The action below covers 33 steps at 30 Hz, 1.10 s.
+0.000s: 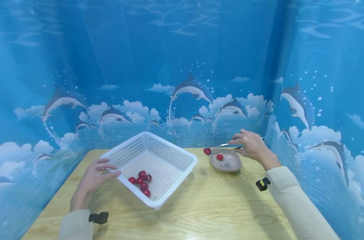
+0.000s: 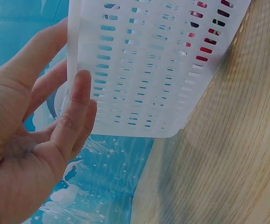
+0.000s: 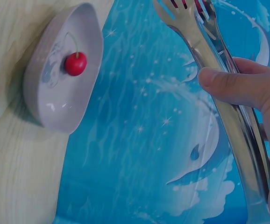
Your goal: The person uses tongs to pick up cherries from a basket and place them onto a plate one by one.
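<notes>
A white perforated plastic basket [image 1: 182,163] stands tilted at the left, and several red cherries [image 1: 144,185] lie bunched in its near corner. My left hand [image 1: 95,176] grips its left rim, fingers on one side and thumb on the other, as the left wrist view shows. My right hand [image 1: 254,146] holds metal tongs [image 3: 219,70], squeezed together. At their tips is one cherry [image 1: 207,151], mostly cut off in the right wrist view. Below and beside the tongs sits a small pale dish [image 1: 230,166] with a single stemmed cherry [image 3: 75,64] in it.
A light wood-grain table [image 1: 200,213] bears the basket and dish. Behind it and at both sides hangs a blue curtain [image 1: 182,50] with dolphins and clouds, close to the table's far edge. The dish stands near that edge.
</notes>
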Each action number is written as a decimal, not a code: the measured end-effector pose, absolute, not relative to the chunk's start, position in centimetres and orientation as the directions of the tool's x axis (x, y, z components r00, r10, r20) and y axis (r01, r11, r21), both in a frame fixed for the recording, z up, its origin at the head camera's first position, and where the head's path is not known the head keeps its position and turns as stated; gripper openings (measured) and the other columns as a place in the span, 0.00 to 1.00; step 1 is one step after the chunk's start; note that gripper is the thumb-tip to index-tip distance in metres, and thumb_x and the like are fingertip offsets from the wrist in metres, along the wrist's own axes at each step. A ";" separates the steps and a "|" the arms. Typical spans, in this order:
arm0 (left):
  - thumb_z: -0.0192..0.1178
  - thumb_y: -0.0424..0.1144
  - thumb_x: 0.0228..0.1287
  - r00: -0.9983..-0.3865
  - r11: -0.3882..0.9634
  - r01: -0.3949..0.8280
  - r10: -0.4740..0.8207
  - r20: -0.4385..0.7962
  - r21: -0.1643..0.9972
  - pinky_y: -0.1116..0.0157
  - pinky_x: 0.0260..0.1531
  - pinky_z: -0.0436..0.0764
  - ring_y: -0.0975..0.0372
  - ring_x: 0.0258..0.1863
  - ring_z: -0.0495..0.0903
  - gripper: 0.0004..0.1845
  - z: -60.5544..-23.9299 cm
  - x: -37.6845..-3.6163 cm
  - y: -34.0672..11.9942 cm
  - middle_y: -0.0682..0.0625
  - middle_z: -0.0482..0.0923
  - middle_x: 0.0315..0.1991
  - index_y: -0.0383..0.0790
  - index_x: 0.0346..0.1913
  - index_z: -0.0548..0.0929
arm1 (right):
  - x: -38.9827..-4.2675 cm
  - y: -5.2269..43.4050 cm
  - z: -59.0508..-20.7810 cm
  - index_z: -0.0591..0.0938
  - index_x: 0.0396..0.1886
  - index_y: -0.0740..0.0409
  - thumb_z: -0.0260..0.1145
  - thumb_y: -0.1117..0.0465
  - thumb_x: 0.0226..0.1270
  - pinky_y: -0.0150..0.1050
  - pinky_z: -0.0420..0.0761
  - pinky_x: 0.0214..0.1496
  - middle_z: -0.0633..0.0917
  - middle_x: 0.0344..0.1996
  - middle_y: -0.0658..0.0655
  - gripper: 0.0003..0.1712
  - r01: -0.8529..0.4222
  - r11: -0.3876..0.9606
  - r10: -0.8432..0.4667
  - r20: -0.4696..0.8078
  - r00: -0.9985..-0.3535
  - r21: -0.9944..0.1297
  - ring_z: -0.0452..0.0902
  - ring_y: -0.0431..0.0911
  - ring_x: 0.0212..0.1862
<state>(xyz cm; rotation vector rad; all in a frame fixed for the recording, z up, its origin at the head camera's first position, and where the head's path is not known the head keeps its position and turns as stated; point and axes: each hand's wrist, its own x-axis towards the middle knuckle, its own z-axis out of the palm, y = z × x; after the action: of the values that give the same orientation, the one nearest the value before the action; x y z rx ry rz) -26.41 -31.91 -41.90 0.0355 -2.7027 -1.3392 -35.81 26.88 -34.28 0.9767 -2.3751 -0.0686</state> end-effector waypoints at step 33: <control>0.76 0.48 0.59 -0.991 0.591 0.041 -0.079 0.109 0.806 0.34 0.65 0.72 0.34 0.68 0.66 0.28 -42.1 -26.5 -32.0 0.30 0.60 0.75 0.26 0.51 0.86 | -37.3 31.8 -37.5 0.93 0.43 0.47 0.85 0.61 0.48 0.35 0.72 0.23 0.90 0.40 0.52 0.19 -0.552 0.815 -0.570 0.417 -0.708 0.175 0.76 0.46 0.36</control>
<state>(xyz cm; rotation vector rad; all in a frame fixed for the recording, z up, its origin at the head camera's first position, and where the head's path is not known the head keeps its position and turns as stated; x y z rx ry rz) -26.55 -31.98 -42.12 0.0320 -2.6820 -1.3631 -37.26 31.77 -37.47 0.8342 -2.5398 -0.0517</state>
